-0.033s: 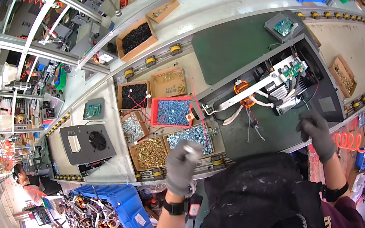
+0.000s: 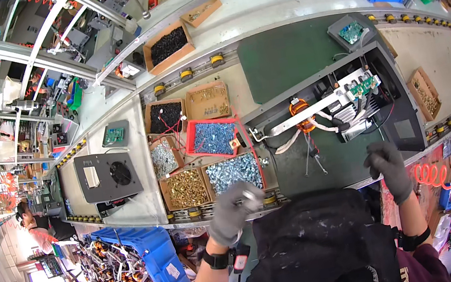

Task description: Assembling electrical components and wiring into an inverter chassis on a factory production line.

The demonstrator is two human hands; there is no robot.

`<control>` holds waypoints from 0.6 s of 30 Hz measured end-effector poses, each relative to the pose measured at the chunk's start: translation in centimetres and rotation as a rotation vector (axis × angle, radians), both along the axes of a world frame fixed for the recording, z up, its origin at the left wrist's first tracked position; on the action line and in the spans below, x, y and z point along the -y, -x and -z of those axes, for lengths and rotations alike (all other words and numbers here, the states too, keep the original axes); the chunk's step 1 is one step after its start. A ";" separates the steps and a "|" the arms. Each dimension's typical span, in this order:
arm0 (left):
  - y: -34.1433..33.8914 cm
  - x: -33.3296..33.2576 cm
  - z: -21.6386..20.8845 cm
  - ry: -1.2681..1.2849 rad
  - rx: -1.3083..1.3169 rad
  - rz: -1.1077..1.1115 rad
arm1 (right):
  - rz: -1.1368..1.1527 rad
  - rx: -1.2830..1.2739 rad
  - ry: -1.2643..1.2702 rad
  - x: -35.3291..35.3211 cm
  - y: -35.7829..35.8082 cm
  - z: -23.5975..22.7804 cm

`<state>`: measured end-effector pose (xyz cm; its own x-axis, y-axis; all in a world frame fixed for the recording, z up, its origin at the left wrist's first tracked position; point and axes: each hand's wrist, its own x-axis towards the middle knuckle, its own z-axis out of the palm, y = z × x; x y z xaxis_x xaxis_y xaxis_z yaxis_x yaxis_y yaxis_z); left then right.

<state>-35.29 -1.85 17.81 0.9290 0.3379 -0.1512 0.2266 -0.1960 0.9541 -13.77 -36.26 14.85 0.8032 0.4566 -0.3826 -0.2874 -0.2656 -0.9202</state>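
Note:
My left hand point(image 2: 229, 215), in a grey glove, is closed round a small shiny metal piece point(image 2: 251, 195). It hovers just below a cardboard box of silvery hardware point(image 2: 234, 173). My right hand point(image 2: 388, 170), gloved too, has its fingers curled in beside the near edge of a black metal chassis point(image 2: 408, 128); whether anything is in them is hidden. Inside the chassis are a copper-wound coil point(image 2: 301, 115), a long pale metal bar point(image 2: 287, 125), a finned heatsink point(image 2: 360, 125) and a green circuit board point(image 2: 363, 85). Two wire leads with ring ends point(image 2: 314, 154) hang over its side.
Left of the chassis stand a red tray of bluish screws point(image 2: 213, 138), a box of brass-coloured hardware point(image 2: 185, 189) and a box of black screws point(image 2: 166, 117). Further left lies a dark housing with a fan point(image 2: 108, 177). A blue crate point(image 2: 154, 251) holds several coils. A red coiled hose point(image 2: 447, 181) hangs at right.
My left hand has come down and slightly right, uncovering more of the silvery hardware box. My right hand has dropped a little. The chassis stays put.

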 end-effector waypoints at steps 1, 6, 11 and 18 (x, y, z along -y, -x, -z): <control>1.0 0.3 1.4 -0.053 -0.081 0.137 | -0.028 -0.004 0.022 1.3 0.4 1.3; 7.5 -0.5 9.8 0.328 -0.457 0.003 | 0.133 0.365 0.476 14.0 2.4 8.9; 7.7 -6.6 16.0 -0.448 -0.841 -0.263 | 0.447 0.276 1.555 27.7 6.0 15.9; 2.8 -10.5 17.0 -0.437 -1.035 -0.274 | 0.365 0.090 1.363 33.9 6.7 19.7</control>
